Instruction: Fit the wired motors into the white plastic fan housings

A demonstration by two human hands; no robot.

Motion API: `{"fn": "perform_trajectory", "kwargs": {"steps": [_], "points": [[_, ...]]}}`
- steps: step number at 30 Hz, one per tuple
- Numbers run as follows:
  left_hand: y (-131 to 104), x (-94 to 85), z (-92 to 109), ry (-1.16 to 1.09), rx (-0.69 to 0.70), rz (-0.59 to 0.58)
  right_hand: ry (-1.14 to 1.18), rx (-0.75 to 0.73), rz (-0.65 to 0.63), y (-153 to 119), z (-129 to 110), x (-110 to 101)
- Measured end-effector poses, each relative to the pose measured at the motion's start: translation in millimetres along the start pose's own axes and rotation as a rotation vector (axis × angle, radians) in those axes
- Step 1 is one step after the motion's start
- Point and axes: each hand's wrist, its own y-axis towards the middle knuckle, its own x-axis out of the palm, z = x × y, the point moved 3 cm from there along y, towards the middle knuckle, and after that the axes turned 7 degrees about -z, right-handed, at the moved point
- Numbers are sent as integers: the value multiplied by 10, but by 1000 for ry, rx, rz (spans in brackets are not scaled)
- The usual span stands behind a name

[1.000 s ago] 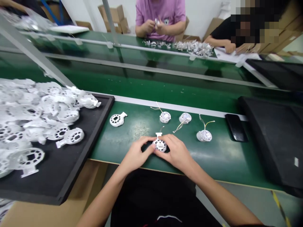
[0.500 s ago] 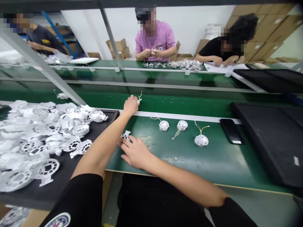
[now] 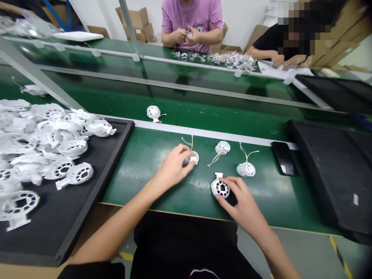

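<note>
My left hand [image 3: 174,166] is closed with thumb and fingertips around a small round white fan [image 3: 193,157], whose thin wires stick up behind the fingers. In my right hand [image 3: 242,197] is a white plastic fan housing [image 3: 220,188] with a ring of slots and a tab pointing away from me; thumb and fingers pinch its rim close to the green surface. Between and beyond the hands lie a second white fan [image 3: 223,147] with its wires toward me and a third fan [image 3: 247,169] with its wires spread upward.
A heap of white housings [image 3: 46,135] fills the black tray [image 3: 78,228] at left. An assembled white fan [image 3: 153,112] rests beyond the pale strip. A black phone [image 3: 284,158] lies beside another black tray [image 3: 328,186]. Across the bench, co-workers handle small parts [image 3: 232,60].
My left hand has left the white piece beyond the strip and come back to the nearest fan. The right hand has carried the housing rightward. The view has tilted down.
</note>
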Motion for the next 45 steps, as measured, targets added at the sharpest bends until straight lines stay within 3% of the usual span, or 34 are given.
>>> {"fn": "perform_trajectory", "kwargs": {"steps": [5, 9, 15, 18, 22, 25, 29, 36, 41, 45], "points": [[-759, -64, 118, -285, -159, -21, 33, 45, -41, 7, 41, -64], [-986, 30, 150, -365, -195, -7, 33, 54, -98, 102, -16, -91], [-963, 106, 84, -298, -76, 65, -57, 88, -149, 188, -99, -158], [-961, 84, 71, -176, -61, 21, 21, 73, -95, 221, -288, -154], [-993, 98, 15, -100, -102, -97, 199, -143, -64, 318, -661, 60], [-1028, 144, -32, -70, -104, -115, 207, -265, -77, 395, -826, 278], [-1056, 194, -48, -31, -96, -101, 123, -278, -96, 440, -850, 422], [-1058, 243, -49, -38, -101, -84, 39, -261, -157, 513, -799, 403], [-1039, 77, -61, -182, -54, -143, -52, -291, -157, 561, -784, 423], [-937, -88, -84, -470, -254, -123, 45, -373, -53, 568, -849, 418]]}}
